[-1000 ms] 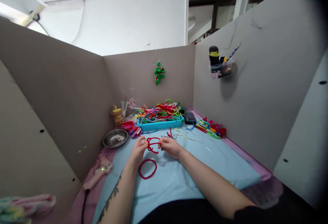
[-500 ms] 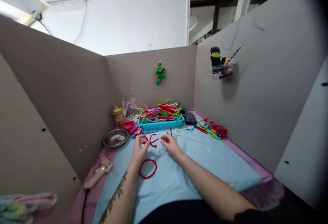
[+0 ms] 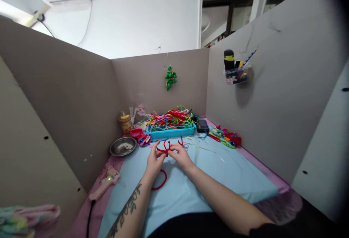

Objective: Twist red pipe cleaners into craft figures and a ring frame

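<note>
A bent shape of red pipe cleaners (image 3: 165, 148), its ends sticking up and out, is held above the blue cloth (image 3: 207, 180). My left hand (image 3: 155, 158) pinches it from the left. From the right, the fingertips of my right hand (image 3: 180, 155) are closed on it as well. A red pipe cleaner ring (image 3: 163, 185) lies on the cloth below, partly covered by my left wrist. Just beyond my right hand are another red piece (image 3: 180, 141) and scissors (image 3: 186, 146), both partly hidden.
A blue tray (image 3: 171, 133) heaped with colourful pipe cleaners stands at the back. To the left are a metal bowl (image 3: 122, 147) and a pink glue gun (image 3: 106, 185). Finished-looking colourful pieces (image 3: 225, 136) and a dark pixelated object (image 3: 203, 125) lie on the right.
My right hand let go of the red pipe cleaners, then took hold again. The shape has been turned so its ends point up. My left hand has shifted right, over part of the ring.
</note>
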The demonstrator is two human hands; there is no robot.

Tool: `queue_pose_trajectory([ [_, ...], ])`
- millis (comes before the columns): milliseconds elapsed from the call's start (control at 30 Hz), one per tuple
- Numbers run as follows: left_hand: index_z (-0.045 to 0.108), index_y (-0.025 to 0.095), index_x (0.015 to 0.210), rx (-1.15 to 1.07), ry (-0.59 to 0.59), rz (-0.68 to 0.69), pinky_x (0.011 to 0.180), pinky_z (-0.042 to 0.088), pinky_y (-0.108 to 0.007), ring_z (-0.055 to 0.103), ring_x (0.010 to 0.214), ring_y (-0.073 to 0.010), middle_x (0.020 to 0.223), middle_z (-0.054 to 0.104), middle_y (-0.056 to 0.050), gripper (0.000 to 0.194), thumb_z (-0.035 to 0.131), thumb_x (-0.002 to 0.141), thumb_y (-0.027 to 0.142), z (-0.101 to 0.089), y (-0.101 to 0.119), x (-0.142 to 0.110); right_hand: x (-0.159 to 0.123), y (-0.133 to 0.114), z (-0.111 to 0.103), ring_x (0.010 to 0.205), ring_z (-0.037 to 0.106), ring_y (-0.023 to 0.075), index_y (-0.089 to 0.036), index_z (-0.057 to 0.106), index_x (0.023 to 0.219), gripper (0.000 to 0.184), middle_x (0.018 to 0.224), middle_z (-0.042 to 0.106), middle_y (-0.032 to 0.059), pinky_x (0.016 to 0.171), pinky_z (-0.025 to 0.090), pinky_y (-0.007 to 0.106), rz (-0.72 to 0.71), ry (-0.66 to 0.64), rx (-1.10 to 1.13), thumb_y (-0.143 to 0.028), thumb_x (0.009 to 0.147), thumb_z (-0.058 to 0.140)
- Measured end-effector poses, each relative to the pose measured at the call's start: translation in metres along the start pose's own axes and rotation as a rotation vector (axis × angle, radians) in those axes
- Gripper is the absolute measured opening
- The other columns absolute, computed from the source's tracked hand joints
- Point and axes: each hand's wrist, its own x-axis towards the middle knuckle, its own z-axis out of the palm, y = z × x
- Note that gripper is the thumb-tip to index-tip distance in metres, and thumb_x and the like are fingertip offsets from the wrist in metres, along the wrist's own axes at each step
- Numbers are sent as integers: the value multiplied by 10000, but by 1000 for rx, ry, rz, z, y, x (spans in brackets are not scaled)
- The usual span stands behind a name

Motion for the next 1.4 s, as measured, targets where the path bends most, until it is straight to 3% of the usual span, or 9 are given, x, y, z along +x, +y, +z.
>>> queue_pose_trajectory([
  [200, 364, 180, 1222, 13, 43, 16, 690, 453, -283, 608, 671, -150, 685, 622, 15, 535, 590, 744, 254, -2, 1, 1, 0, 0, -1, 747, 520, 170, -181, 591, 581, 174, 723, 560, 20, 727, 395, 289, -50, -40, -8, -298, 710, 599],
  [400, 451, 198, 1162, 242, 80, 134, 739, 436, -305, 601, 705, -157, 730, 636, -1, 412, 560, 767, 236, -7, 3, -1, 0, 0, 0, 701, 487, 153, -174, 545, 541, 181, 688, 504, 7, 663, 377, 262, -48, -69, -32, -272, 680, 605],
  [567, 470, 208, 1145, 249, 90, 124, 764, 437, -320, 623, 744, -173, 763, 665, -16, 400, 570, 758, 237, -6, 4, -1, 2, 3, -2, 700, 497, 155, -171, 551, 543, 182, 685, 512, 7, 692, 384, 276, -6, -62, 10, -280, 676, 610],
  [767, 420, 164, 1190, 54, 82, 10, 700, 457, -288, 623, 675, -156, 681, 654, -2, 525, 619, 716, 272, -1, 6, 0, -1, -1, -1, 826, 539, 184, -173, 619, 672, 120, 823, 577, 36, 773, 415, 306, -46, -55, -3, -286, 706, 598],
  [867, 437, 145, 1164, -60, 205, -72, 674, 449, -265, 615, 637, -143, 636, 642, 8, 565, 667, 669, 291, -2, 4, 2, -7, -9, 0, 943, 515, 205, -195, 634, 839, 143, 968, 559, 59, 842, 406, 348, -162, 81, -135, -244, 709, 600],
  [1000, 440, 138, 1158, -248, 297, -174, 680, 446, -265, 618, 645, -141, 661, 651, -2, 657, 733, 597, 312, -4, -1, 5, -15, -20, 1, 1058, 446, 240, -221, 671, 734, 49, 1058, 541, 75, 948, 325, 418, -371, 91, -384, -232, 723, 626],
  [1233, 465, 154, 1114, -520, 175, -291, 650, 442, -256, 608, 625, -129, 695, 635, -3, 661, 780, 557, 319, 3, -3, 3, -18, -19, 7, 1171, 341, 276, -213, 691, 745, 75, 1177, 510, 83, 1002, 264, 453, -422, 93, -587, -205, 728, 618],
  [1400, 481, 153, 1101, -448, 177, -296, 582, 408, -216, 581, 586, -112, 671, 622, 9, 655, 778, 556, 363, 5, 0, 2, -19, -18, 7, 1178, 330, 278, -218, 686, 722, 108, 1183, 507, 71, 1006, 256, 460, -446, 69, -622, -169, 727, 590],
])
